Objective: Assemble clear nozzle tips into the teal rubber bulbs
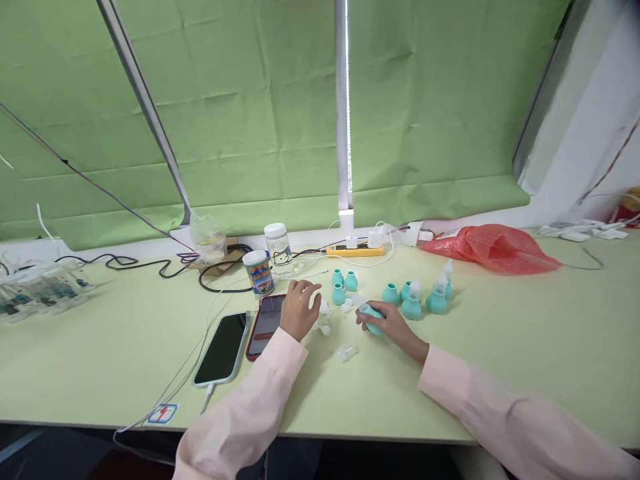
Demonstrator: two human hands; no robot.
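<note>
My right hand (387,323) is closed around a teal rubber bulb (373,319), which is tilted, with a translucent piece at its upper end. My left hand (299,310) is above the table beside a phone, fingers apart, with nothing visible in it. Small white and clear plastic pieces (325,329) lie just right of that hand, partly hidden by it. A clear plastic nozzle (347,353) rests nearer the front edge. Behind the hands stand several open-necked teal bulbs (339,293). Farther right, some teal bulbs (437,300) carry clear pointed tips.
Left of my hands lie a black-screened phone (223,350) on a cable and a red-cased phone (264,330). A printed can (259,273) and a clear jar (279,248) stand behind. Farther back are a yellow power strip (355,251) and red bubble wrap (493,249).
</note>
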